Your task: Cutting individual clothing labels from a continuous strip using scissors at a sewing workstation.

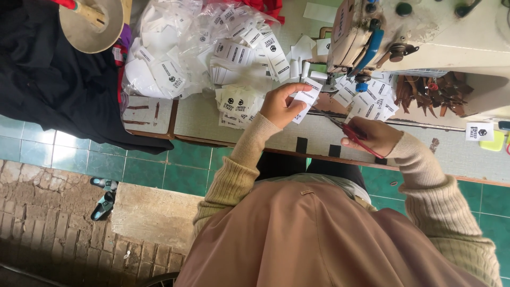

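Already, white labels spill from the clear plastic bag [175, 42] beyond the left hand [279, 106] and lie stacked beside it; many appear untrimmed. That hand pinches one white label [305, 101], fingers closed on it, while the right hand [372, 135] grips red-handled scissors [345, 129] just beside.

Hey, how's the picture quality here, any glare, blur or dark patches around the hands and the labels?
Head view: soft, even daylight. The left hand holding a white label and the right hand with red-handled scissors are reasonably sharp. The plastic bag of labels shows bright glare. The black cloth loses detail in shadow. Wide-angle tilt skews the table edge.
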